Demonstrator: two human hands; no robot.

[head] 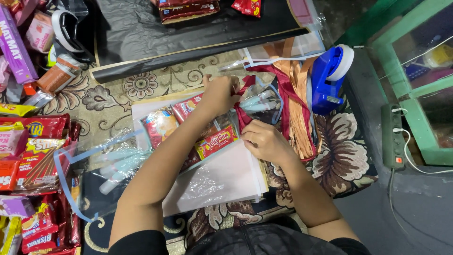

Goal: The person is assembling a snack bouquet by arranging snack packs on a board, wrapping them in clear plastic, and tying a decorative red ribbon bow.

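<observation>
Left hand (219,94) and right hand (264,140) grip a dark red ribbon (241,115) binding a clear snack bag (188,127); blue tape dispenser (330,78) at two o'clock.

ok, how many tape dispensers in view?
1. A blue tape dispenser with a white roll sits on the patterned mat, right of the ribbons and beyond the right hand. Others may be hidden under the clutter at left.

Clear cellophane bag (198,130) at frame centre: holds red and orange snack packets. Red snack packets (35,156) stacked at 9 o'clock. Purple oblong box (14,45) at 10 o'clock, tilted. Dark red flat packets (188,9) at 12 o'clock on black sheet. Small red packet (247,6) just beside them, toward 1 o'clock.
</observation>
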